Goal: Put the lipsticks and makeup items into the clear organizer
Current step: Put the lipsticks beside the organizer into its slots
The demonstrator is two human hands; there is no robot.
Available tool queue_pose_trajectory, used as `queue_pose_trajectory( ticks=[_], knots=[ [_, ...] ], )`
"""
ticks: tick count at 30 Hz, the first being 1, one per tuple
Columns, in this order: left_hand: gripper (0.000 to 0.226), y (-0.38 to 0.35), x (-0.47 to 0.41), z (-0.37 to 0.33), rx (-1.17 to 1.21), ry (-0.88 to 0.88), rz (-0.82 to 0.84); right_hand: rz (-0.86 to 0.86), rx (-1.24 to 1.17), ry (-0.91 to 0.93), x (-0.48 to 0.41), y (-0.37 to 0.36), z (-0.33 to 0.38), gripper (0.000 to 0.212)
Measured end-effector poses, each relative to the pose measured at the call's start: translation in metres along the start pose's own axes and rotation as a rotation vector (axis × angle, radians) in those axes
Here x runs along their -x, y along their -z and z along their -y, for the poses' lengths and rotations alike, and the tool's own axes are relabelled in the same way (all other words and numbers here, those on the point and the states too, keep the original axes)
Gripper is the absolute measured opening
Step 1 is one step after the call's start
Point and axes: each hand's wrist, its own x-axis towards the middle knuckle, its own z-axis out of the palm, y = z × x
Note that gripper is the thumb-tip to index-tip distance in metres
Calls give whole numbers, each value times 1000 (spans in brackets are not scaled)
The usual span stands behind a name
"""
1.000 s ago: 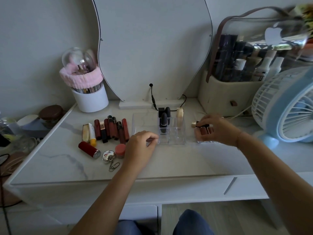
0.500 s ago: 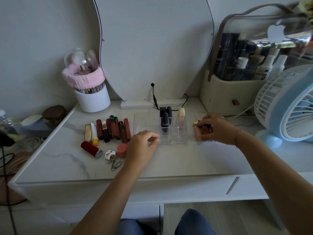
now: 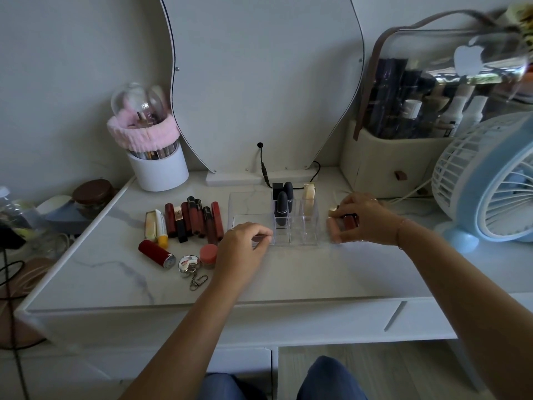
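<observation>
No words or numbers can be read here. The only sign is a white apple shape (image 3: 469,59) on the clear lid of the storage box (image 3: 383,166), far up and behind the fingers of the right hand (image 3: 364,219). The lipsticks (image 3: 192,217) to the left of the left hand (image 3: 242,245) have marks too small and blurry to read

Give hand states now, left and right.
Left hand: gripping the clear organizer front edge.
Right hand: closed on small lipsticks.
</observation>
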Motion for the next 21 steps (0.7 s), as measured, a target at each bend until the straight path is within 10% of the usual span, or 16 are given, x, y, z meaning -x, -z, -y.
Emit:
queue_pose_trajectory(
  ticks=[13,21],
  knots=[
    [9,-2,0,3,0,7,-11,-222,-503,87,20,-14,23,24],
    [9,-2,0,2,6,8,-8,-183,-522,71,20,-11,18,41]
  ],
)
